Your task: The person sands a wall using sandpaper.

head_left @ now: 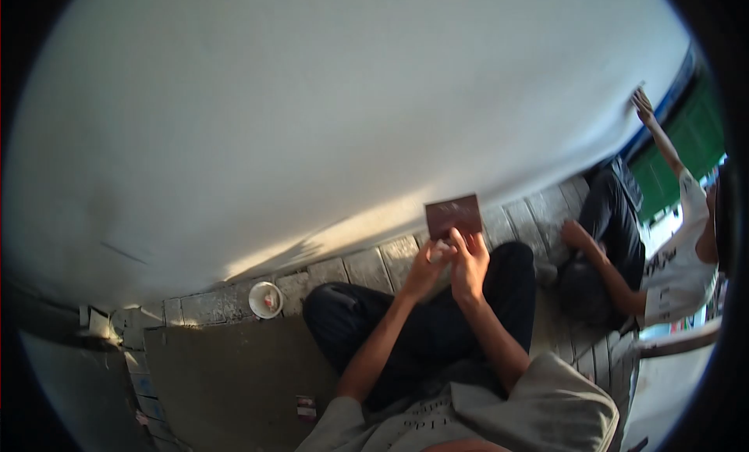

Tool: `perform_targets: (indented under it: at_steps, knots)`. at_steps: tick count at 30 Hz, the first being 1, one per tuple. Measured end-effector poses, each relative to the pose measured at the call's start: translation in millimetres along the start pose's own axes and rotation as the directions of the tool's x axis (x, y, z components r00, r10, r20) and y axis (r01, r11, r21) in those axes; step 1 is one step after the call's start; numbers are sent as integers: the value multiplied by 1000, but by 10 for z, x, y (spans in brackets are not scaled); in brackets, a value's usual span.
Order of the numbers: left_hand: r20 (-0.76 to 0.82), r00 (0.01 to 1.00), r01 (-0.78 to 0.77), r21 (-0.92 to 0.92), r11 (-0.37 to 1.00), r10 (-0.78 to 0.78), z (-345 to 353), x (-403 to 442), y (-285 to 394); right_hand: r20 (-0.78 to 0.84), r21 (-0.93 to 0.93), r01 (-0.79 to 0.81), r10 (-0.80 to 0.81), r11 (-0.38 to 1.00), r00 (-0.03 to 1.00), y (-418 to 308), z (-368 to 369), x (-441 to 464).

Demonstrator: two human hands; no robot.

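Left hand (pixel 426 269) and right hand (pixel 470 268) holding a reddish-brown sheet (pixel 454 213), pale wall (pixel 312 124) ahead, white tub (pixel 258 304) on paving (pixel 368 271)

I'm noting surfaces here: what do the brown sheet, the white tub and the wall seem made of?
Brown sheet: likely paper, perhaps sandpaper; dull, thin and flat, with pale marks. White tub: probably plastic; smooth-looking, with a round rim, but too small to be sure. Wall: possibly painted plaster; matte, pale, without visible joints.
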State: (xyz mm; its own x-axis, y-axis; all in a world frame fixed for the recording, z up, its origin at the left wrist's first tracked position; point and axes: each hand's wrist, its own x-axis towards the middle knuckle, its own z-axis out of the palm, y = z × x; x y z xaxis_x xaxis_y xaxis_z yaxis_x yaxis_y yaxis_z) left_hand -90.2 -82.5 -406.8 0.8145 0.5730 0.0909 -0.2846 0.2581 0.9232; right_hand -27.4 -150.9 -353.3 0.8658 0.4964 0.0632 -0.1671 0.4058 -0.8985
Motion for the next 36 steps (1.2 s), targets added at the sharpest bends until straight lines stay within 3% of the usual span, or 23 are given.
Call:
perform_targets:
  at_steps: [2,4,5,7,9,11,12,14,15,17,19,21,22,23,24,26,28,32,33,35,36]
  knots:
    - [-66,994,-85,-34,996,83,-25,-27,26,47,18,-35,34,999,998,9,11,-10]
    - [-183,935,-314,-36,949,302,6,0,78,111,91,-116,105,989,988,21,32,-46]
    - [-184,935,-314,-30,949,303,-8,-31,94,177,92,-121,103,988,979,39,40,-67]
    - [-355,898,-252,71,965,261,-53,-35,282,239,81,-157,134,984,962,109,16,-85]
    - [-472,728,-475,175,862,497,31,-10,840,265,-45,-151,158,987,951,140,-14,-87]
    - [-430,654,-522,339,783,622,-62,-42,1367,306,-88,-157,177,984,935,269,-135,-80]
    - [-408,635,-564,335,755,656,-171,-35,1521,338,-84,-168,186,982,922,394,-237,-71]
    - [-379,572,-622,379,686,728,-304,-41,1836,296,-283,-258,340,924,893,696,-481,-52]
    - [-383,549,-620,409,669,743,-331,-46,1945,329,-276,-262,347,925,878,800,-570,-63]
    - [-449,459,-636,437,636,767,-337,-50,2122,126,-213,-538,569,816,813,966,-707,-77]
    - [-459,463,-637,423,645,758,-270,-96,2193,80,-201,-553,576,809,814,1008,-702,-70]
    - [-427,572,-457,543,704,701,-266,-176,2107,214,-277,-294,357,915,909,1037,-693,-25]
    - [-348,618,-422,610,671,705,-238,-185,2048,269,-272,-193,267,943,925,947,-599,2]
    - [-266,643,-348,733,584,718,-253,-166,1958,283,-179,-173,219,969,934,846,-516,24]
    - [-273,670,-312,740,596,690,-235,-156,1864,292,-83,-150,168,985,941,578,-356,22]
    - [-273,705,-271,750,604,655,-178,-127,1714,378,46,-242,207,969,902,-159,-32,52]
    - [-324,737,-278,654,703,593,-103,-98,1611,481,151,-305,200,940,854,-810,214,98]
    - [-277,784,-204,730,652,556,75,-78,1544,605,282,-472,227,835,763,-1000,308,312]
    - [-246,779,-216,759,615,577,155,-62,1528,602,291,-467,219,835,768,-1056,346,336]
    - [-212,775,-228,784,577,595,248,-60,1477,513,389,-603,380,696,770,-1196,396,335]
    - [-211,787,-220,782,583,579,253,-69,1444,523,398,-574,337,716,783,-1043,285,374]
